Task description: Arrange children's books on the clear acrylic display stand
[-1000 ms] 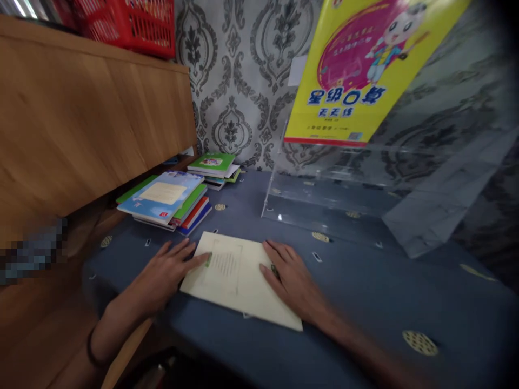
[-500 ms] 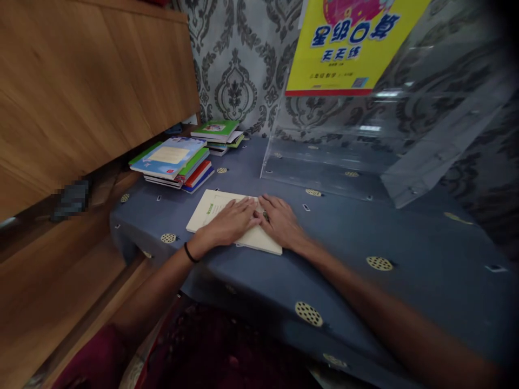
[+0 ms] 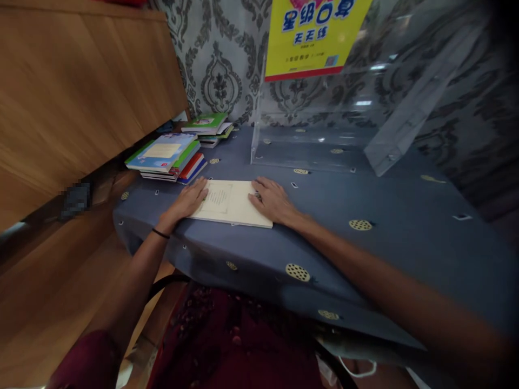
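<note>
A cream-coloured book [image 3: 239,202] lies flat near the front edge of the table, printed text inside a thin frame showing on it. On its left end rests my left hand [image 3: 190,199], fingers stretched out, a dark band round the wrist. My right hand [image 3: 273,201] lies over the book's right end with its fingers extended, covering part of the page or cover. Neither hand is wrapped round the book.
Stacked books [image 3: 168,156] stand at the table's left, with another pile [image 3: 208,128] behind them. A clear acrylic stand [image 3: 308,140] holding a yellow workbook [image 3: 312,48] is at the back. The blue tablecloth [image 3: 365,259] has pineapple prints. A wooden cabinet [image 3: 89,75] is on the left.
My left hand has slid left, from the middle of the book to its left end, uncovering the printed text. My right hand stays on the right end. The camera view has shifted.
</note>
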`<state>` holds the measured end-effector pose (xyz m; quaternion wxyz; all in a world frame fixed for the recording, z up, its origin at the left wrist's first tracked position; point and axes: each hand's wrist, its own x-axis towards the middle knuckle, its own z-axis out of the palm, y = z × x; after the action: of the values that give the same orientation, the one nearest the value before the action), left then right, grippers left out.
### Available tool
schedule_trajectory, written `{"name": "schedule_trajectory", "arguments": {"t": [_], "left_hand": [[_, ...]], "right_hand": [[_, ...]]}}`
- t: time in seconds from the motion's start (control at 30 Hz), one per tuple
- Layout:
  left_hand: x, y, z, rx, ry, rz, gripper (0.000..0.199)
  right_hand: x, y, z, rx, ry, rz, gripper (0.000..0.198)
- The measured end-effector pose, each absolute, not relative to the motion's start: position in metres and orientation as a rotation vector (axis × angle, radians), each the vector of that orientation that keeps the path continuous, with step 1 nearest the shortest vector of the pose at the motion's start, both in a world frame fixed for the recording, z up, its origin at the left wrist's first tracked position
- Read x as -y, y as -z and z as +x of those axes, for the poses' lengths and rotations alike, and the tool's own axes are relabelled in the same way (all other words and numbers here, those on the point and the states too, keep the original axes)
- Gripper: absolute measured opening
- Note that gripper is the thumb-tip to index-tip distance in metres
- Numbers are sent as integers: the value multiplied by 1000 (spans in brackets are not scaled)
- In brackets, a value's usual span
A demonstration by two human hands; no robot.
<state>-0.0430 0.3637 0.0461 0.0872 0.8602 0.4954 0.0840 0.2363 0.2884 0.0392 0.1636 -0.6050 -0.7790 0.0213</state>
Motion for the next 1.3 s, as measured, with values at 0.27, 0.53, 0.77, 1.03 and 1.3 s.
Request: {"name": "schedule_trajectory", "arguments": {"t": [0.27,0.53,0.77,1.03,1.3], "left_hand": [[-374,-35,-47,-1426,-372,2606,58],[-356,-59,-42,-1434,-517,2804,40],[-304,-84,-33,-1334,-429,2593,41],[-376,-67,27,-1065,-883,2622,38],[-419,-32,54,-1000,-737,2584,46]], "right_hand": [[-241,-45,236,2333,33,-1582,57],[-231,-43,264,2307,106,-1403,29],[-256,-39,286,2077,125,-1639,30],[-302,-56,223,2234,-40,-1500,35],[-327,-55,197,2251,-149,-1732,49]]}}
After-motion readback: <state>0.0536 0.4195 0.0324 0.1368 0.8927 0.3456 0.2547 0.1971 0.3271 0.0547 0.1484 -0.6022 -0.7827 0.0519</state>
